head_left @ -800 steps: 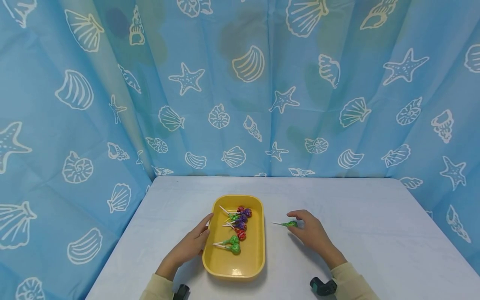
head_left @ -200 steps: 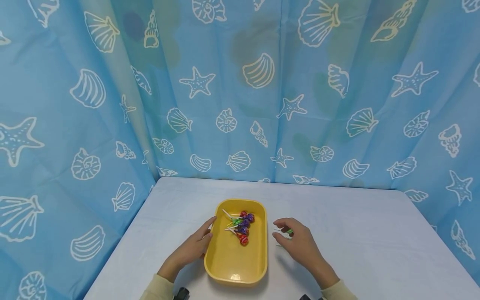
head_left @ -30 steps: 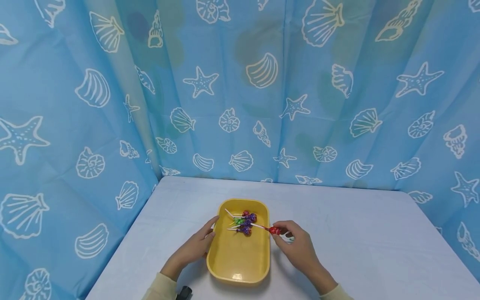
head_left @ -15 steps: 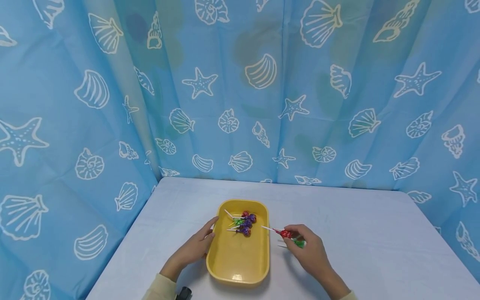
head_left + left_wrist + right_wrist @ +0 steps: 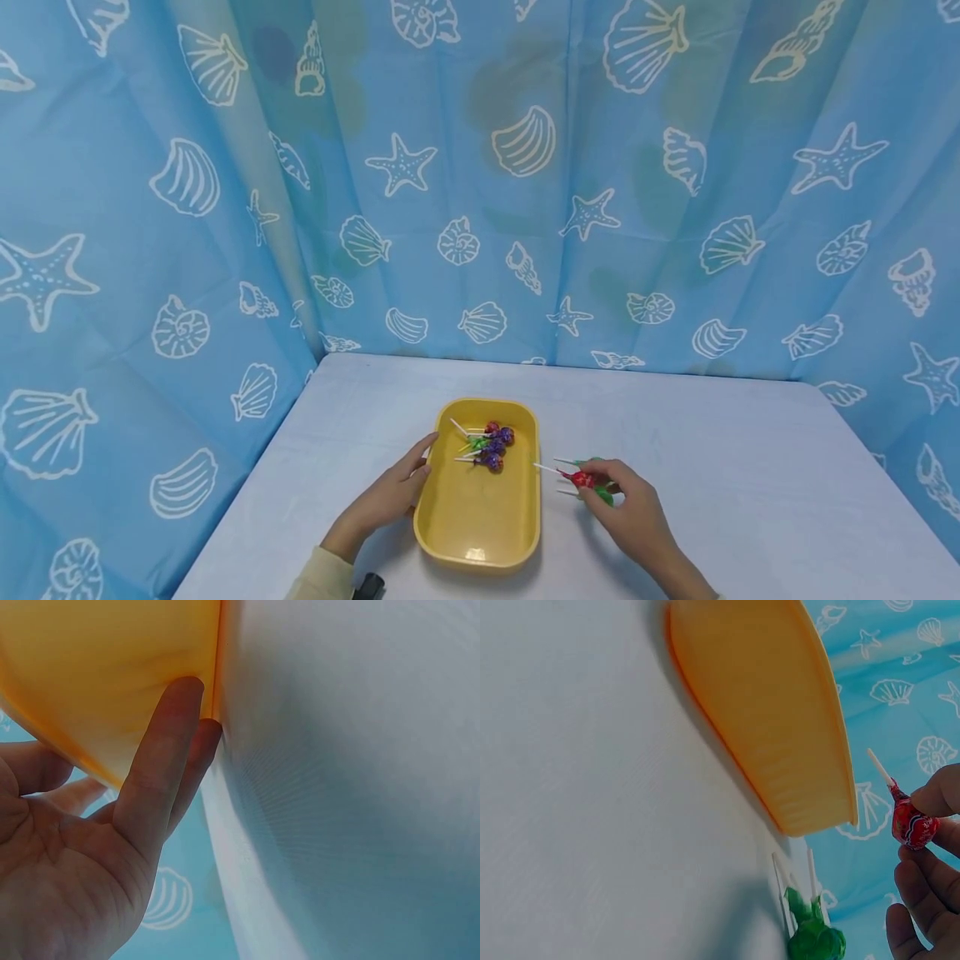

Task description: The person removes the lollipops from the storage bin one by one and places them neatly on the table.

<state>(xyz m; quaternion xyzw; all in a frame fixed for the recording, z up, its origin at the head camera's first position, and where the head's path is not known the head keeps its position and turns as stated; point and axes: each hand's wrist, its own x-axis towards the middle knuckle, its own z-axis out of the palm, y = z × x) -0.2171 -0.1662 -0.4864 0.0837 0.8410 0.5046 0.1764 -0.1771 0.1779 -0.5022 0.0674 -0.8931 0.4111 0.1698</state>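
Observation:
A yellow tray [image 5: 517,533] sits on the pale table and holds several purple, red and green lollipops [image 5: 489,442] near its far end. My left hand [image 5: 390,492] rests with straight fingers [image 5: 161,757] against the tray's left wall [image 5: 112,682]. My right hand [image 5: 626,504] is just right of the tray and pinches a red lollipop [image 5: 581,478], whose red head [image 5: 911,825] shows between the fingertips in the right wrist view. Green lollipops [image 5: 814,937] lie on the table under that hand, one of them [image 5: 603,497] beside the red one.
The pale table [image 5: 735,467] is bounded at the back and both sides by a blue curtain [image 5: 480,183] printed with shells and starfish. A small black object [image 5: 367,586] shows at the near edge by my left sleeve.
My right hand has carried the red lollipop out of the tray, rightward and down to the table beside the green ones. The left hand has stayed on the tray's side.

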